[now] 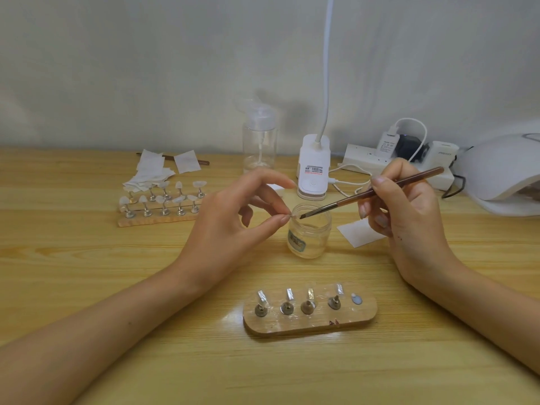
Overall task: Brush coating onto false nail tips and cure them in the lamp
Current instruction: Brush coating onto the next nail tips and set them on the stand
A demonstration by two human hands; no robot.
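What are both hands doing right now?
Left hand: pinching a small clear false nail tip.
Right hand: holding a thin brown-handled brush.

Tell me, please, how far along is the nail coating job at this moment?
Done: four tips stand on the near board; whether coated, I cannot tell. In hand: the left hand pinches one nail tip above the open jar; the right hand holds the brush, bristles at that tip. Left: the board is not yet in the curing lamp, and the far rack holds more tips.
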